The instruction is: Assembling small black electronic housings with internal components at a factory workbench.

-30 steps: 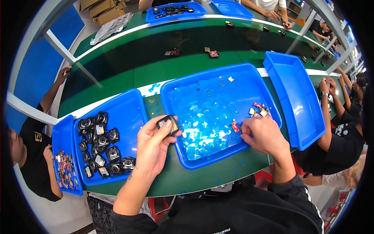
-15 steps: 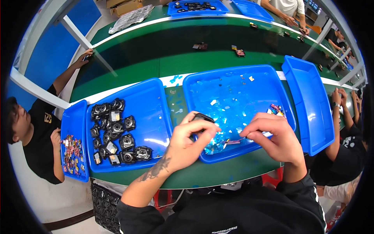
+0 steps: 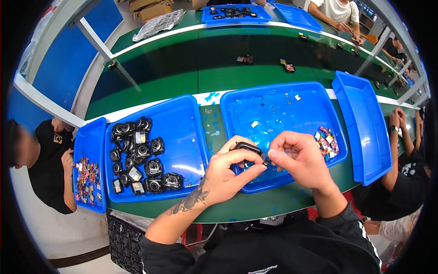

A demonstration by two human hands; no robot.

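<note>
My left hand (image 3: 230, 169) is closed around a small black plastic device (image 3: 248, 147) with a rounded edge, held up over the near rim of the middle blue tray (image 3: 226, 116). Thumb and fingertips of my right hand (image 3: 299, 157) are pinched together right beside the device; what they grip, if anything, is too small to name. Below, the middle tray holds scattered blue film scraps, a few pale bits and a pile of small colourful parts (image 3: 327, 144) at its right. In the left tray (image 3: 182, 137) lie several black devices (image 3: 142, 150) with round dials.
A narrow blue tray (image 3: 87, 205) with small colourful parts stands far left, beside a person in black (image 3: 48, 169). Another blue tray (image 3: 365, 128) stands at the right. Beyond runs a green conveyor (image 3: 228, 73) with a few small assemblies. Other people work at the right and far side.
My right hand has moved left, from over the tray to beside the device. A few assemblies on the conveyor look shifted right, as does the whole view. The person at left has drawn an arm back.
</note>
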